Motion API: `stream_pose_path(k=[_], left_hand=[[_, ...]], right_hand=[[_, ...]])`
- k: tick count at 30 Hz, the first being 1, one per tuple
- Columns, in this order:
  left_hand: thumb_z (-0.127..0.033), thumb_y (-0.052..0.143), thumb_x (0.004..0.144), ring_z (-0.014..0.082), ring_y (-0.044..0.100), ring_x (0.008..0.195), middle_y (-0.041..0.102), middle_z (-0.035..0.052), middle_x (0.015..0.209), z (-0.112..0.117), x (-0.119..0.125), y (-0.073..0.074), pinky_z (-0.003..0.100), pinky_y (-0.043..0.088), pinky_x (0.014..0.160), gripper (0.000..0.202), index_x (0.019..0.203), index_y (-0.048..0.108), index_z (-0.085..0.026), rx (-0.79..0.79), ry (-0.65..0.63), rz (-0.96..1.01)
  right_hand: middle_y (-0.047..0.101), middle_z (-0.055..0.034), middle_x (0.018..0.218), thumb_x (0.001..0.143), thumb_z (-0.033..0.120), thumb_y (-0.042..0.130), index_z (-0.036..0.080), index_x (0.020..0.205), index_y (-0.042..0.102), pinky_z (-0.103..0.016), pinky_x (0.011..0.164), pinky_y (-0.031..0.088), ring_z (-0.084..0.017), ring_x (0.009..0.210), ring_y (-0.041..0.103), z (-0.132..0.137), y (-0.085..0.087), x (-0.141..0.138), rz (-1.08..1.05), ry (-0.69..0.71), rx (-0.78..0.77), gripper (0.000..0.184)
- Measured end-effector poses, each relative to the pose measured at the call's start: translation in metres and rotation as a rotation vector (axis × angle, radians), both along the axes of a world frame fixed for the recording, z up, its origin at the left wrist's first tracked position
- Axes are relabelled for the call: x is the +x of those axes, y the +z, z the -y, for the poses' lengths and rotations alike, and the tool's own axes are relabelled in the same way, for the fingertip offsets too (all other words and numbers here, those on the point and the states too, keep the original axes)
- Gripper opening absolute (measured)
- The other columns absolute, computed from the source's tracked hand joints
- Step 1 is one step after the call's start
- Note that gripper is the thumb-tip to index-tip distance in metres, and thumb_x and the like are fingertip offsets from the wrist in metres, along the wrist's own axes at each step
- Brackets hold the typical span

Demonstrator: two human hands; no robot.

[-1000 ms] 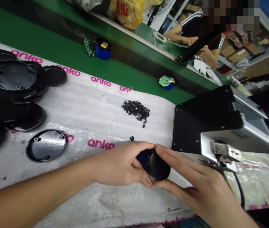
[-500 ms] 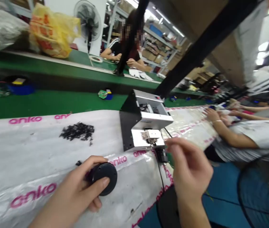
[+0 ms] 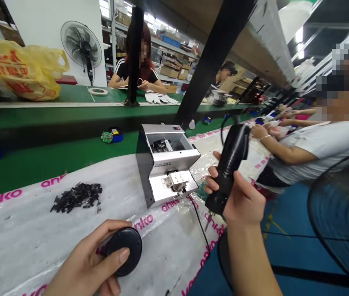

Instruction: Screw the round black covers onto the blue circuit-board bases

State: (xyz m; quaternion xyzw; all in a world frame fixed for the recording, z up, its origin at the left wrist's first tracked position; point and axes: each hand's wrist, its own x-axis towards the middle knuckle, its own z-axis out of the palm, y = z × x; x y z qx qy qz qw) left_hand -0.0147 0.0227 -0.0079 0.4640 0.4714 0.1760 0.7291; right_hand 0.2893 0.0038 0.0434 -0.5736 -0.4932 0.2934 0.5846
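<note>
My left hand (image 3: 100,259) grips a round black disc-shaped part (image 3: 128,250), thumb lying across its flat face. In my right hand (image 3: 242,197) is a black electric screwdriver (image 3: 228,168), its bit pointing down toward the table edge and a cord looping from its top. Between and beyond the hands stands a silver and black screw feeder machine (image 3: 174,158) with a small metal block at its front. A pile of small black pieces (image 3: 77,197) lies on the white plastic sheet to the left of the machine.
White sheeting printed "anko" (image 3: 38,230) covers the bench. Behind the machine lie a green circuit board with a blue part (image 3: 112,136) and a black post (image 3: 199,74). Co-workers sit across the bench and at the right (image 3: 303,144). A black-caged fan (image 3: 340,213) stands at lower right.
My right hand, earlier beside the machine without the screwdriver in it, now holds the screwdriver raised. My left hand still holds the round part. The view has turned rightward.
</note>
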Motion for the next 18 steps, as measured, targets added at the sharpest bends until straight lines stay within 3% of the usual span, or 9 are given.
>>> stream_pose_path(k=[3,7,10,13,15,18], left_hand=[[-0.058,0.077,0.071,0.0126,0.063,0.042,0.075,0.0035,0.082,-0.001,-0.001,0.001,0.02,0.051,0.04,0.058,0.114,0.059,-0.024,-0.011,-0.007,0.006],[-0.058,0.078,0.069,0.0138,0.063,0.043,0.074,0.0035,0.084,-0.001,-0.001,0.002,0.022,0.052,0.04,0.058,0.113,0.06,-0.025,-0.023,0.008,-0.002],[-0.059,0.077,0.069,0.0134,0.063,0.043,0.075,0.0044,0.088,-0.001,-0.001,0.002,0.022,0.053,0.04,0.06,0.115,0.06,-0.025,-0.022,0.016,-0.002],[-0.058,0.076,0.071,0.0135,0.063,0.043,0.073,0.002,0.075,-0.001,-0.001,0.003,0.021,0.053,0.042,0.059,0.116,0.059,-0.024,-0.024,-0.008,-0.009],[-0.056,0.077,0.072,0.0136,0.063,0.045,0.071,0.0001,0.068,-0.002,-0.001,0.005,0.02,0.052,0.043,0.057,0.115,0.059,-0.023,-0.022,-0.019,0.003],[-0.052,0.077,0.074,0.0132,0.064,0.045,0.072,0.0006,0.074,-0.002,0.0,0.006,0.02,0.051,0.042,0.053,0.114,0.058,-0.023,-0.035,-0.02,0.037]], right_hand=[[0.043,0.0014,0.069,0.093,0.064,0.014,0.027,0.119,0.048,-0.028,0.04,0.038,-0.014,0.045,0.041,0.001,0.032,-0.032,-0.198,0.003,0.148,0.057],[0.044,0.0022,0.057,0.085,0.077,0.022,0.028,0.104,0.043,-0.03,0.038,0.039,-0.016,0.038,0.044,-0.018,0.058,-0.066,-0.101,-0.136,0.305,0.057],[0.046,0.0022,0.058,0.076,0.087,0.031,0.029,0.114,0.041,-0.031,0.039,0.041,-0.018,0.04,0.046,-0.036,0.059,-0.077,-0.045,-0.174,0.33,0.07],[0.047,0.0028,0.059,0.074,0.088,0.035,0.03,0.118,0.042,-0.031,0.04,0.042,-0.017,0.041,0.047,-0.045,0.047,-0.076,-0.079,-0.125,0.342,0.073],[0.047,0.0031,0.059,0.075,0.088,0.037,0.03,0.114,0.045,-0.03,0.039,0.041,-0.017,0.041,0.047,-0.042,0.04,-0.073,-0.118,-0.085,0.296,0.07],[0.046,0.003,0.057,0.077,0.088,0.03,0.029,0.106,0.046,-0.029,0.034,0.036,-0.016,0.037,0.045,-0.026,0.038,-0.075,-0.155,0.01,0.197,0.068]])
